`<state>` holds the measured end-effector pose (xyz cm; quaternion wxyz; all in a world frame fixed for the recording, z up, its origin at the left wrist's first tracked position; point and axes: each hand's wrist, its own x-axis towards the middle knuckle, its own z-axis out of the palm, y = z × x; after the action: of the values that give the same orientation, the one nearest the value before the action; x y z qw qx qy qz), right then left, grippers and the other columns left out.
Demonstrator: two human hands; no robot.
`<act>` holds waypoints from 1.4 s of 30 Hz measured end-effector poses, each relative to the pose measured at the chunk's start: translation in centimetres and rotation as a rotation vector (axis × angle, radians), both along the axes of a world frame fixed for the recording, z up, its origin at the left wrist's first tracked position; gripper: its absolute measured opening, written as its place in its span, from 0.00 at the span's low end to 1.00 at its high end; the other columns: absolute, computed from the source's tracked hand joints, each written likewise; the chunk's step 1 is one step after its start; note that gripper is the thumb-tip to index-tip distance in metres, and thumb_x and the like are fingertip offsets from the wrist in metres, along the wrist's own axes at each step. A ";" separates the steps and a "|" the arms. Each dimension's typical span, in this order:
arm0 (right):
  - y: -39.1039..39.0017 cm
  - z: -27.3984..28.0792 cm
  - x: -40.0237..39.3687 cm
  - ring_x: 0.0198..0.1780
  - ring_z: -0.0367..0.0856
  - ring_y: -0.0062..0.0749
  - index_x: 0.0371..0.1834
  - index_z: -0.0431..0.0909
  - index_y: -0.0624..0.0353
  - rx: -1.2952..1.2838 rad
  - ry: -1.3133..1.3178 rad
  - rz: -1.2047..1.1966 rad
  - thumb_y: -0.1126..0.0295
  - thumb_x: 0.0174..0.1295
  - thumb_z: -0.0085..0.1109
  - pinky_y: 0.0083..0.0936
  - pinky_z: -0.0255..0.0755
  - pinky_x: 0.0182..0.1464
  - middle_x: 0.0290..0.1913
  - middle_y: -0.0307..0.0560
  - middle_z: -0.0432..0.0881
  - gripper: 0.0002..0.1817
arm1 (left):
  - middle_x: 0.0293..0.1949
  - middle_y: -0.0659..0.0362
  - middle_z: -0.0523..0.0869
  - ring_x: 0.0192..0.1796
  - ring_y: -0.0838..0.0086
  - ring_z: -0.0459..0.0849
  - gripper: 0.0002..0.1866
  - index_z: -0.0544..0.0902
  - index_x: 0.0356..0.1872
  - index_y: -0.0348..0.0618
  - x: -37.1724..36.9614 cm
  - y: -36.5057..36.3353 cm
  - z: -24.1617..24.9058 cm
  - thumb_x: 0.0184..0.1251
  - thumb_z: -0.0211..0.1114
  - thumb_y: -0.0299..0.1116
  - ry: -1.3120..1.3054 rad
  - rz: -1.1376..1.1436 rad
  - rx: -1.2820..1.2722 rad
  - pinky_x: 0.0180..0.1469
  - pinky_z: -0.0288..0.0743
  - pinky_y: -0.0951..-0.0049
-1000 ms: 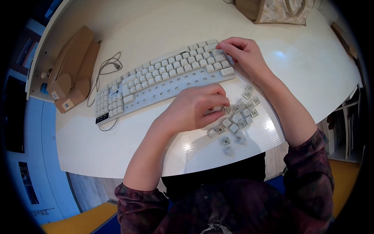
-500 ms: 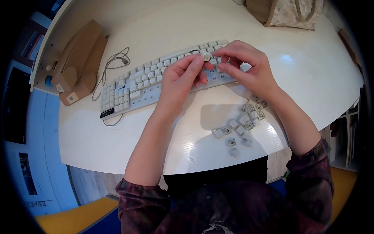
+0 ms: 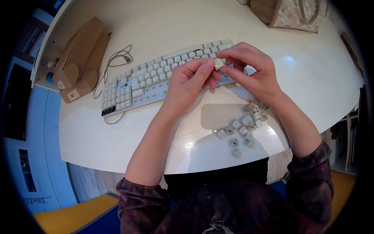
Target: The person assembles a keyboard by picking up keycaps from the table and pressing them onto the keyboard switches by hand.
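A white keycap (image 3: 219,64) is up at the near right part of a white keyboard (image 3: 137,102), above its surface. My left hand (image 3: 190,80) pinches the keycap at its left side between thumb and fingers. From the right, my right hand (image 3: 253,70) has its thumb and index finger closed around the keycap's other side. Rows of keycaps sit on the keyboard, while its near rows show bare switch sockets. Both hands cover part of its right end. Loose keycaps (image 3: 237,124) lie scattered on the white desk below my right hand, some upside down.
Brown cardboard pieces (image 3: 80,58) stand at the desk's left side, beside a coiled grey cable (image 3: 113,58). A beige patterned bag (image 3: 292,13) rests at the far right. The white desk's (image 3: 109,144) curved front edge runs close to my body.
My left hand has carried the keycap slightly right and nearer. My right thumb and index finger have come in on it. The whole view has shifted a little.
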<state>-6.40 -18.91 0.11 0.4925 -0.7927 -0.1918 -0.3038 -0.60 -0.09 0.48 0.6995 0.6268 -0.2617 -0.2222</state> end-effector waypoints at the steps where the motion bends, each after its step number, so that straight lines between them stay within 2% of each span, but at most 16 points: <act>1: 0.0 0.0 0.0 0.27 0.72 0.16 0.47 0.86 0.58 -0.004 0.000 -0.003 0.79 0.56 0.68 0.16 0.66 0.29 0.35 0.38 0.80 0.14 | 0.33 0.63 0.86 0.33 0.83 0.78 0.16 0.86 0.42 0.41 0.0 0.0 0.0 0.79 0.59 0.43 -0.005 0.002 0.007 0.38 0.70 0.81; 12: 0.0 0.0 0.0 0.27 0.71 0.16 0.44 0.85 0.60 0.007 -0.018 -0.009 0.79 0.55 0.69 0.14 0.66 0.29 0.35 0.39 0.80 0.13 | 0.34 0.63 0.87 0.33 0.82 0.79 0.16 0.85 0.42 0.41 -0.2 -0.1 0.0 0.80 0.57 0.42 -0.015 0.002 0.000 0.38 0.70 0.80; 21: 0.0 0.3 -0.2 0.27 0.72 0.16 0.44 0.85 0.60 -0.011 -0.017 -0.023 0.80 0.55 0.69 0.15 0.67 0.30 0.36 0.39 0.81 0.13 | 0.37 0.63 0.87 0.35 0.83 0.79 0.17 0.84 0.54 0.40 -0.2 -0.2 -0.2 0.80 0.57 0.41 -0.024 -0.022 -0.025 0.39 0.69 0.81; 27: -0.2 0.2 -0.1 0.28 0.73 0.16 0.46 0.86 0.59 -0.011 0.009 0.023 0.80 0.55 0.68 0.15 0.68 0.31 0.36 0.40 0.81 0.14 | 0.36 0.63 0.87 0.35 0.83 0.78 0.17 0.84 0.54 0.40 -0.2 -0.1 -0.3 0.80 0.56 0.42 -0.024 -0.029 -0.044 0.39 0.69 0.81; 30: -0.2 0.0 0.0 0.29 0.74 0.16 0.47 0.87 0.58 0.019 0.025 0.075 0.80 0.56 0.67 0.15 0.68 0.32 0.37 0.39 0.81 0.14 | 0.35 0.63 0.86 0.34 0.82 0.77 0.17 0.84 0.55 0.40 0.3 0.2 -0.2 0.79 0.57 0.41 -0.012 -0.072 0.009 0.40 0.71 0.81; 36: -0.2 -0.3 0.2 0.29 0.72 0.15 0.49 0.86 0.58 0.063 0.075 0.094 0.80 0.58 0.67 0.14 0.68 0.32 0.39 0.38 0.81 0.15 | 0.36 0.62 0.85 0.35 0.81 0.77 0.14 0.84 0.51 0.39 0.3 0.2 -0.4 0.78 0.60 0.39 0.073 -0.059 -0.093 0.41 0.73 0.80; 42: 0.2 -0.1 -0.1 0.28 0.70 0.13 0.47 0.85 0.60 0.156 0.146 0.058 0.79 0.56 0.69 0.13 0.65 0.31 0.38 0.37 0.80 0.14 | 0.36 0.63 0.86 0.35 0.82 0.80 0.13 0.81 0.54 0.39 -0.2 0.0 0.4 0.73 0.65 0.33 0.109 0.047 -0.085 0.41 0.75 0.80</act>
<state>-6.52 -18.75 0.05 0.5738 -0.7661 -0.1543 -0.2450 -0.80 -0.12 0.90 0.7437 0.5893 -0.2177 -0.2285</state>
